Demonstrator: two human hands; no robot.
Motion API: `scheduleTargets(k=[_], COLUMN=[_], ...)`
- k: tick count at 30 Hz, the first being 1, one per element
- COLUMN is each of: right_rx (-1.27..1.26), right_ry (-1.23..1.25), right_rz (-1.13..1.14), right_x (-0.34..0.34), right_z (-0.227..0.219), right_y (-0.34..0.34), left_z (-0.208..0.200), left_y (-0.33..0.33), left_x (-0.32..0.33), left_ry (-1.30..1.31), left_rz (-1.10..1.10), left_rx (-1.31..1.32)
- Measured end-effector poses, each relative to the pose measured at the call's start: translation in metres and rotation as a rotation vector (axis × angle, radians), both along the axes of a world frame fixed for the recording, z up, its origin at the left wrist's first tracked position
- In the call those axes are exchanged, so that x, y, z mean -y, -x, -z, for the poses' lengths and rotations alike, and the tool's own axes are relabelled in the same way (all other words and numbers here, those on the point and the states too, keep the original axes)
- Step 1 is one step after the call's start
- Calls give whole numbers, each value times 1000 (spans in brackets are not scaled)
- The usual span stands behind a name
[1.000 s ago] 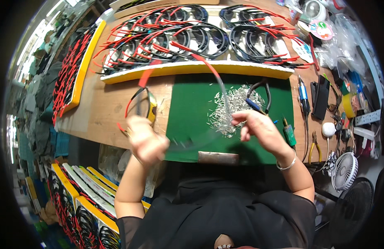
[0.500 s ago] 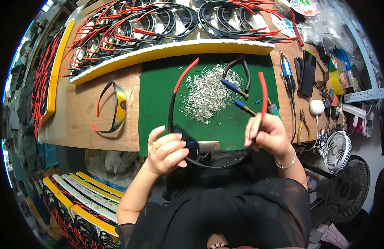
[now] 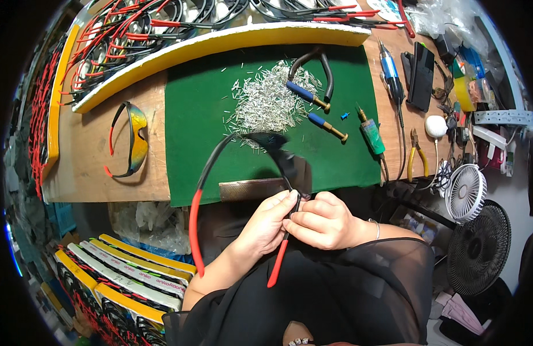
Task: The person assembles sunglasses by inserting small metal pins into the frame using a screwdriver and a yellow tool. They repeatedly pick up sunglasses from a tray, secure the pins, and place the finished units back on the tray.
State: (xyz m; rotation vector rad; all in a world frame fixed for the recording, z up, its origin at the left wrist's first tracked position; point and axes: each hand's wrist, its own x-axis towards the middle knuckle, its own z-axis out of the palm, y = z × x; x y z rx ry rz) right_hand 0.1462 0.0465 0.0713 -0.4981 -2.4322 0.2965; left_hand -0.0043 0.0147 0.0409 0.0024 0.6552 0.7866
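Note:
A pair of black wraparound sunglasses [image 3: 276,151] with red temple tips is held between both hands over the front edge of the green mat [image 3: 203,115]. My left hand [image 3: 267,222] pinches one temple near its hinge. Beside it, my right hand [image 3: 324,222] has its fingers closed on the same temple, whose red tip points down toward me. The other temple curves out to the left, untouched. What lies between the fingertips is hidden. Past the glasses is a heap of small silvery pins [image 3: 269,101] on the mat.
Blue-handled tools [image 3: 327,127] and dark-handled pliers [image 3: 329,81] lie by the pins. A green-handled tool [image 3: 371,135], electric screwdriver [image 3: 391,75] and yellow pliers [image 3: 417,155] are at right. Mirrored sunglasses [image 3: 138,141] sit at left; a yellow-edged tray [image 3: 232,49] of glasses stands behind.
The sunglasses have been turned round, so their temples now point toward me. My hands, formerly apart at either side, have come together on one temple. The whole view has shifted slightly.

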Motion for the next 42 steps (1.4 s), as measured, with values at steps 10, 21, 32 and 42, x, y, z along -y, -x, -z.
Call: scheduleTargets(k=[10,21,32,42], right_rx=[126,68,53,48], right_ry=[161,422,1122,1070], right_rz=[545,588,336,319], right_x=[-80,-69,-15,-14], right_z=[15,27,18,30], right_y=[-34,-31,-57,-52], left_z=[-4,21,11,11], left_y=[-8,0,-12,-16], left_x=[1,13,8,11], left_ry=[148,301,284,279], left_rz=[187,-10,-17,-66], left_rx=[-129,83,-124,-139])
